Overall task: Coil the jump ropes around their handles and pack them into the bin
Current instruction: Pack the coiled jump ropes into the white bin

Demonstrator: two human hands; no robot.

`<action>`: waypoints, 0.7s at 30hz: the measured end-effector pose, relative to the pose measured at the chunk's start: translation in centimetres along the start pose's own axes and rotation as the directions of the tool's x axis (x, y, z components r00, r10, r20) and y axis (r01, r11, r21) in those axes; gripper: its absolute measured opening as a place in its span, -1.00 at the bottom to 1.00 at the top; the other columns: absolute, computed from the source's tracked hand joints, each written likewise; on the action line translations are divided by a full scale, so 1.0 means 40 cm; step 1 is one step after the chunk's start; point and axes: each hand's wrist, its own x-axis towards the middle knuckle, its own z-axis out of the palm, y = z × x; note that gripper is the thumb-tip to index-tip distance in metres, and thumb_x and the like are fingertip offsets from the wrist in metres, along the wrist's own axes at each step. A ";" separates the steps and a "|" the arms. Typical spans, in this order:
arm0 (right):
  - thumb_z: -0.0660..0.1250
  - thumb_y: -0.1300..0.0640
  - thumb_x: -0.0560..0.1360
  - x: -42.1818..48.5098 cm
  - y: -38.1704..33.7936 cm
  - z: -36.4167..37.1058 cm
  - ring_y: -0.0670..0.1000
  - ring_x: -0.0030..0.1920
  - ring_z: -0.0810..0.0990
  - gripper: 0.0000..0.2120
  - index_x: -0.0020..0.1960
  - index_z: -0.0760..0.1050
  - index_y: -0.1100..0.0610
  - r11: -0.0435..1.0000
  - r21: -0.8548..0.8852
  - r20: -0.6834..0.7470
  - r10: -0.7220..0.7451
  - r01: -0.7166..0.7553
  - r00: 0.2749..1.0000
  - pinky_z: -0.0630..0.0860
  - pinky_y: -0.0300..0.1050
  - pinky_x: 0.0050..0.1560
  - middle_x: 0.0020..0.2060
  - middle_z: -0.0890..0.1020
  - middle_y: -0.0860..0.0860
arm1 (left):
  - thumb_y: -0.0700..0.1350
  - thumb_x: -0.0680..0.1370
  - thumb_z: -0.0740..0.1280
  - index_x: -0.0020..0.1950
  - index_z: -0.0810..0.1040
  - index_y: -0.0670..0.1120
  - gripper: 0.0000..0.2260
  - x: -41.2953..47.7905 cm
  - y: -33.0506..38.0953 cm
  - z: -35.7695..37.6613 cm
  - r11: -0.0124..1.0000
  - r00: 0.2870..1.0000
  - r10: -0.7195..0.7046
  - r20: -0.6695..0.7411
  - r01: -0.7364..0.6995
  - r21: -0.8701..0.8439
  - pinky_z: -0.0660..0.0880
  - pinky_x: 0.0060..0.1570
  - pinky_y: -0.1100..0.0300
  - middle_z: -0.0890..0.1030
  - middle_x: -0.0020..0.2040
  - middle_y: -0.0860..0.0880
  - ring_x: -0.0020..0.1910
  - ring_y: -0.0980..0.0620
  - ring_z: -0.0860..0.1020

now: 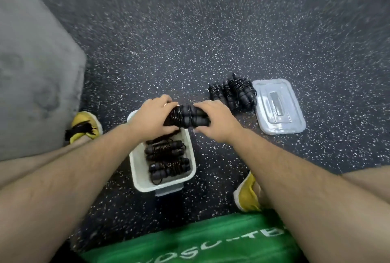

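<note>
A black jump rope coiled around its handles (186, 116) hangs just above the far end of the white bin (138, 166). My left hand (155, 118) grips its left end and my right hand (214, 120) grips its right end. Inside the bin lie two coiled ropes, one in the middle (163, 149) and one near the front (169, 167); a third shows partly under my left hand. A pile of several coiled black ropes (234, 92) sits on the floor to the right of the bin.
A clear plastic lid (278, 106) lies on the speckled dark floor right of the pile. A grey padded block (31, 72) stands at the left. My yellow shoes (84, 126) (247, 194) flank the bin.
</note>
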 end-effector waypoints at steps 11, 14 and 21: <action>0.38 -0.16 0.39 0.064 -0.164 0.115 0.08 0.24 0.49 -0.29 0.48 0.30 -0.04 0.963 -0.201 0.238 -0.129 0.179 0.963 0.32 0.02 0.30 0.25 0.54 -0.03 | 0.25 0.49 0.42 0.29 0.43 -0.09 -0.45 -0.156 -0.085 0.103 0.990 0.979 -0.137 0.149 0.138 0.009 0.47 0.09 0.01 0.48 0.22 -0.09 0.07 -0.12 0.56; 0.38 -0.16 0.38 0.080 -0.168 0.157 0.07 0.22 0.50 -0.28 0.48 0.29 -0.02 0.945 -0.265 0.291 -0.112 0.192 0.950 0.28 0.00 0.33 0.18 0.55 -0.02 | 0.21 0.51 0.42 0.29 0.39 -0.10 -0.47 -0.149 -0.091 0.145 0.989 0.974 -0.143 0.175 0.135 0.055 0.42 0.04 0.05 0.46 0.21 -0.10 0.05 -0.11 0.57; 0.40 -0.13 0.39 0.114 -0.162 0.264 0.10 0.11 0.55 -0.45 0.30 0.40 0.05 0.862 -0.429 0.360 -0.111 0.270 0.927 0.35 -0.01 0.24 0.10 0.58 0.01 | 0.13 0.50 0.45 0.30 0.34 -0.09 -0.48 -0.134 -0.098 0.247 0.976 0.944 -0.214 0.251 0.217 0.018 0.44 0.03 0.01 0.43 0.22 -0.12 0.05 -0.14 0.57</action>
